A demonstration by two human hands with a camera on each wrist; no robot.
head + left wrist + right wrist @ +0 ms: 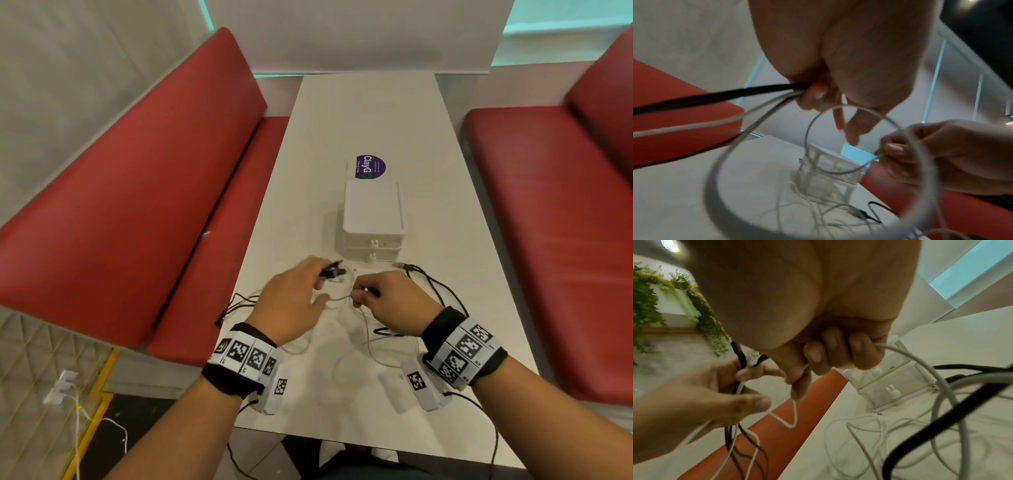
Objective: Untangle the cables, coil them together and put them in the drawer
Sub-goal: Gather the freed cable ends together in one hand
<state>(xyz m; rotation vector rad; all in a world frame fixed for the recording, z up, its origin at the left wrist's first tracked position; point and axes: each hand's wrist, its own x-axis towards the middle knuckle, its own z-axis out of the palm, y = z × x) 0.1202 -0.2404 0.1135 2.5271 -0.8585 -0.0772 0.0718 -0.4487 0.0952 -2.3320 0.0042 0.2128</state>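
Observation:
My left hand (pixel 301 291) grips a bunch of black and white cable ends (pixel 334 270), whose plugs stick out past its fingers. In the left wrist view a black cable (pixel 715 95) and white cables (pixel 764 107) run out of that fist. My right hand (pixel 380 296) pinches a thin white cable (pixel 795 410) between thumb and curled fingers (pixel 813 353), just right of the left hand. More white cable (pixel 370 346) and black cable (pixel 428 277) lie loose on the table. The small white drawer unit (pixel 373 219) stands just beyond both hands, its two drawers closed.
The long white table (pixel 359 113) runs away from me, with a purple sticker (pixel 370 167) beyond the drawer unit. Red benches (pixel 137 192) flank it on the left and on the right (pixel 548 222). Black cable loops hang over the table's left edge (pixel 233 305).

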